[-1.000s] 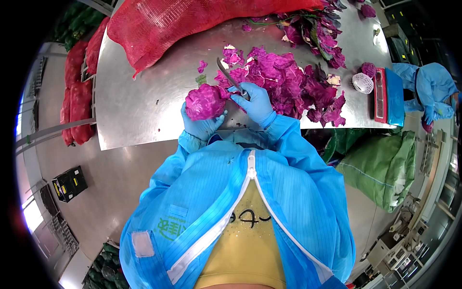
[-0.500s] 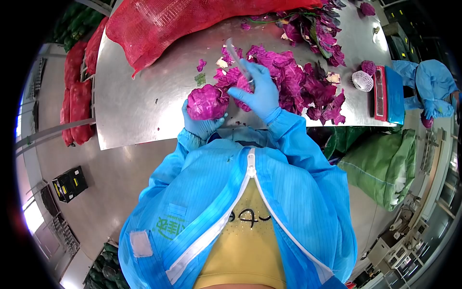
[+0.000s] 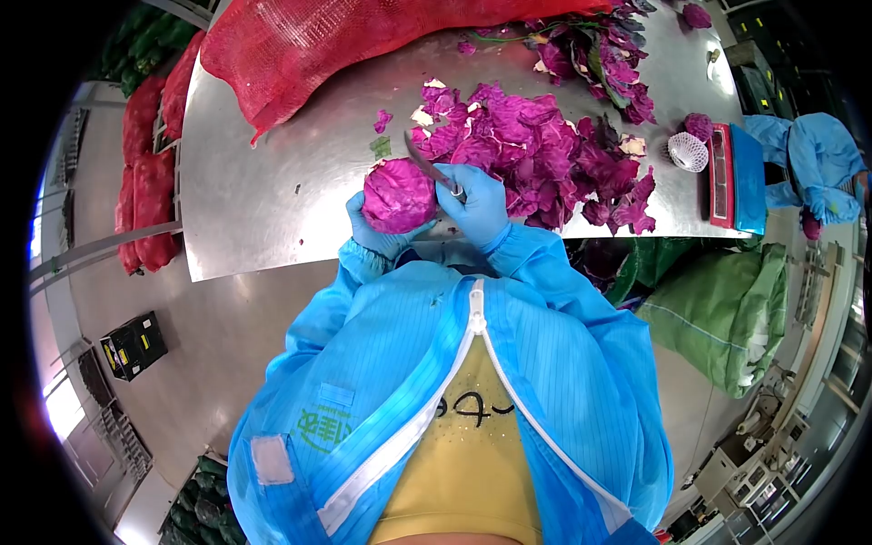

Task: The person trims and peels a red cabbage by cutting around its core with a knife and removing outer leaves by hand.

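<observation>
Cupping a round purple cabbage [image 3: 398, 195] from below, clamped in the blue-gloved left hand [image 3: 376, 236], near the front edge of the shiny metal surface [image 3: 263, 204]. Gripping a curved, dark-bladed knife [image 3: 423, 164] in the closed, blue-gloved right hand [image 3: 479, 205], just beside heaped purple leaves [image 3: 531, 145].

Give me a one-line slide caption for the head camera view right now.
Left hand cradles a red cabbage; right hand holds a knife beside loose leaves.
</observation>
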A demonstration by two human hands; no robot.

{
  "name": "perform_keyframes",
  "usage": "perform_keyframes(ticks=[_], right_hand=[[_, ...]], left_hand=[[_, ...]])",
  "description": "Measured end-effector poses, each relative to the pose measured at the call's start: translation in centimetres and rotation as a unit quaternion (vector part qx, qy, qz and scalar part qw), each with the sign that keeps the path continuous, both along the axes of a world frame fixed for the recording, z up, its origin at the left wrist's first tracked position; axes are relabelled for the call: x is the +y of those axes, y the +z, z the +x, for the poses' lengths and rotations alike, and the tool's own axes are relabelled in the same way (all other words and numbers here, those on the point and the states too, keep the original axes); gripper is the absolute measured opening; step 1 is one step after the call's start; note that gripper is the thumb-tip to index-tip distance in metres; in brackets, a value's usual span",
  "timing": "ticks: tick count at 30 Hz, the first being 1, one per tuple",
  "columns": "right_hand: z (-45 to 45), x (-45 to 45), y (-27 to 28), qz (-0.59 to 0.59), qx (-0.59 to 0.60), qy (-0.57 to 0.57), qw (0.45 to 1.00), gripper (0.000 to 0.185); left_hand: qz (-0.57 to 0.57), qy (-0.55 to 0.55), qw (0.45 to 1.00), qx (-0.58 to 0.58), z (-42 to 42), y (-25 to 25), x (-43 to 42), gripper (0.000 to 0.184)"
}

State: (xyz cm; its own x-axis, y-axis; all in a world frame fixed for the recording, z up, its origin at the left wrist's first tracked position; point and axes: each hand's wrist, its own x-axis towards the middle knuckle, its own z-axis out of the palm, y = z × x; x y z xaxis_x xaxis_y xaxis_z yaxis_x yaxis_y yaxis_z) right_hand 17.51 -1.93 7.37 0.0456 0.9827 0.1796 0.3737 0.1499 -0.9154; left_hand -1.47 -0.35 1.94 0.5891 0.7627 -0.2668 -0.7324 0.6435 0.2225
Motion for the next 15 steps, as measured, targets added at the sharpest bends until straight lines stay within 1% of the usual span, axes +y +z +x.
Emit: perform_keyframes(ticks=[1,2,3,4,5,7,10,12,14,15], right_hand=[[0.0,-0.1,-0.1,0.028,-0.032,-0.005,0.999,0.027],[0.1,-0.3,-0.1,0.057,-0.065,-0.011,0.996,0.027],[0.1,-0.2,0.0,0.057,-0.065,-0.013,0.996,0.027],[0.1,-0.2,0.2,0.048,-0.045,-0.041,0.997,0.026],[0.1,-0.2,0.5,0.04,-0.024,-0.068,0.997,0.026],[0.2,-0.1,0.8,0.053,-0.03,-0.064,0.996,0.025],[0.3,-0.4,1.2,0.067,-0.034,-0.053,0.996,0.022],[0.2,-0.3,1.8,0.069,-0.031,-0.046,0.996,0.02],[0.1,-0.1,2.4,0.002,0.156,-0.107,0.982,0.018],[0.3,0.1,2.4,0.09,0.077,-0.081,0.99,0.016]], left_hand=[[0.032,-0.033,0.992,-0.12,-0.1,0.0,0.0,0.078],[0.031,-0.034,0.992,-0.12,-0.2,0.0,0.0,0.078],[0.035,-0.008,0.999,-0.018,-0.2,0.4,0.1,0.078],[0.039,0.019,0.995,0.085,-0.2,0.6,0.1,0.079],[0.038,0.019,0.995,0.085,-0.2,0.6,0.1,0.079],[0.065,0.034,0.99,0.119,-0.5,0.4,0.2,0.081],[0.026,0.05,0.992,0.11,-1.0,0.4,0.4,0.086],[0.041,0.031,0.994,0.095,-1.5,0.4,0.7,0.088],[0.132,-0.052,0.986,0.092,-1.9,1.0,0.8,0.089],[0.132,-0.044,0.988,0.063,-2.0,0.4,0.5,0.085]])
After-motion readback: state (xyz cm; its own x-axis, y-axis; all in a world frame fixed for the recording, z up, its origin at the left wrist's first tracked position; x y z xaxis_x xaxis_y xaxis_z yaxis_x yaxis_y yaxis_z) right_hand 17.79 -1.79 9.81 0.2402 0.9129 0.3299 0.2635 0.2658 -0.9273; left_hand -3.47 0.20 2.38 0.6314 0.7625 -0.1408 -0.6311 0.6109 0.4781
